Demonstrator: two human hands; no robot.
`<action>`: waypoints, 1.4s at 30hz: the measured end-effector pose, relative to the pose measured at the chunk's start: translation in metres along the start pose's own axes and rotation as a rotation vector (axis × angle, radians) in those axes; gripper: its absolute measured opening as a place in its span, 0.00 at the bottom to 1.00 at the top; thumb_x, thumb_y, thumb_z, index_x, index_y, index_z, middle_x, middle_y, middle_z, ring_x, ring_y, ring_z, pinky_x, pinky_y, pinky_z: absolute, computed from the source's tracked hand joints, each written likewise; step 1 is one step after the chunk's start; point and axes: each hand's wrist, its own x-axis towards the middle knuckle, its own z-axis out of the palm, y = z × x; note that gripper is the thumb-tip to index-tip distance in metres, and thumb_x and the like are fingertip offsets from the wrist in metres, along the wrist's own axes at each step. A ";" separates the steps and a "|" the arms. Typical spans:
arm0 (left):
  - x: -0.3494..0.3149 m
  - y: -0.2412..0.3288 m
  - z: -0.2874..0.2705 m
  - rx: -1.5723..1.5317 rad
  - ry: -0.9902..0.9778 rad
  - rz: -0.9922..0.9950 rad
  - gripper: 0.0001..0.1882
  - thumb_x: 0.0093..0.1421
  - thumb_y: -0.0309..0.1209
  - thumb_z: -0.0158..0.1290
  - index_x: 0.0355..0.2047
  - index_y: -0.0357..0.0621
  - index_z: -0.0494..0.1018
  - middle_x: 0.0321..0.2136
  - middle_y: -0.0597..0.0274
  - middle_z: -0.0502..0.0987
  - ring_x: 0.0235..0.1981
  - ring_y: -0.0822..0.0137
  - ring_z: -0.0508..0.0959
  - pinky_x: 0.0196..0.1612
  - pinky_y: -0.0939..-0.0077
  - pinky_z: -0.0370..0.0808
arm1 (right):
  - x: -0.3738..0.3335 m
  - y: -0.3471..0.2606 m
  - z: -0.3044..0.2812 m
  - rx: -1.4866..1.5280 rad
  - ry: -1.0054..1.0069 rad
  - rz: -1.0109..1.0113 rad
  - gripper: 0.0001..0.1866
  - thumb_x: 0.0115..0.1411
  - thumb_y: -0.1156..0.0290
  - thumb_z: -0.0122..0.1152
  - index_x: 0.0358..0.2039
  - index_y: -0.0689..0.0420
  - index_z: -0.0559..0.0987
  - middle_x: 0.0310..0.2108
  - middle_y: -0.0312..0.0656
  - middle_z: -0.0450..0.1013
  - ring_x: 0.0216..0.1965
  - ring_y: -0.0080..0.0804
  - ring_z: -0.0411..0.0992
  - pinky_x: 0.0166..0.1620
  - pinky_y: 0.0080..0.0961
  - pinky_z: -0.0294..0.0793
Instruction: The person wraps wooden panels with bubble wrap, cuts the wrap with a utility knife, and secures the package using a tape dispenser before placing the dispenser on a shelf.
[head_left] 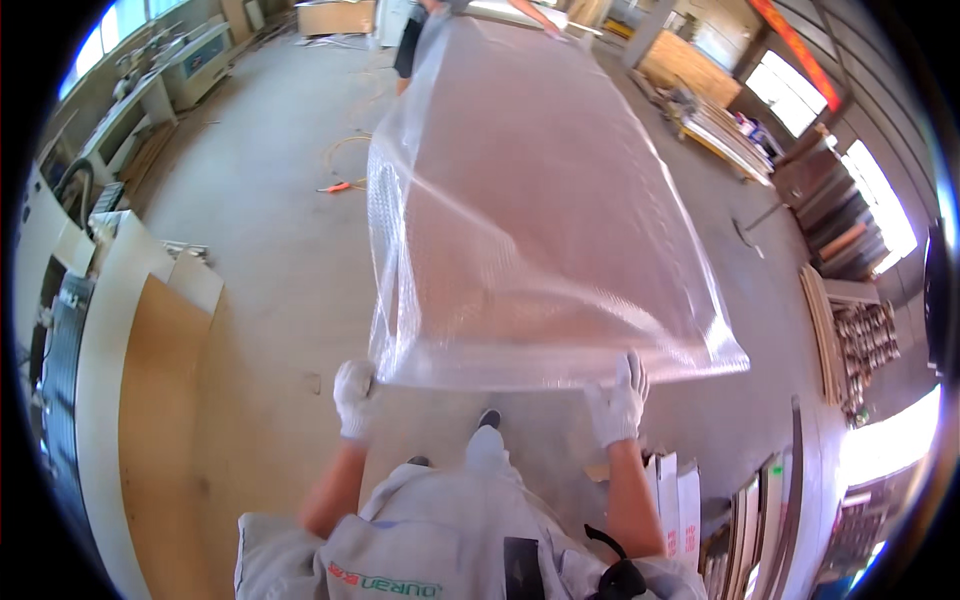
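The left hand [354, 395], in a white knitted glove, is at the near left corner of the large panel [540, 150], its fingers partly bent; whether it grips anything cannot be told. The right hand [618, 405], gloved alike, is open with its fingers extended upward and lies at the near edge of the panel, right of the middle, with no closed grip visible. Between and beyond the hands, the long, flat, brownish panel stretches away above the concrete floor [270, 300], covered by clear bubble wrap [386, 215] that creases diagonally across the top and sticks out in a loose corner at the near right. A co-worker's hand [553, 32] is at the far end, near the right corner. Below the panel's near edge shows the wearer's dark shoe [489, 418]. On the floor left of the panel lies a red-orange tool [340, 187] with a yellow hose [333, 150]. Farther left stands a tan board [160, 430]; to the right, white strips [688, 505] stand near the right forearm.
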 end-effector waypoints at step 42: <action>0.169 0.242 0.175 0.214 -0.977 0.656 0.44 0.55 0.48 0.68 0.65 0.34 0.69 0.67 0.35 0.67 0.72 0.31 0.62 0.75 0.30 0.52 | 0.289 0.078 0.012 -0.292 -0.307 0.158 0.57 0.64 0.26 0.55 0.79 0.59 0.60 0.82 0.54 0.48 0.83 0.56 0.38 0.80 0.61 0.34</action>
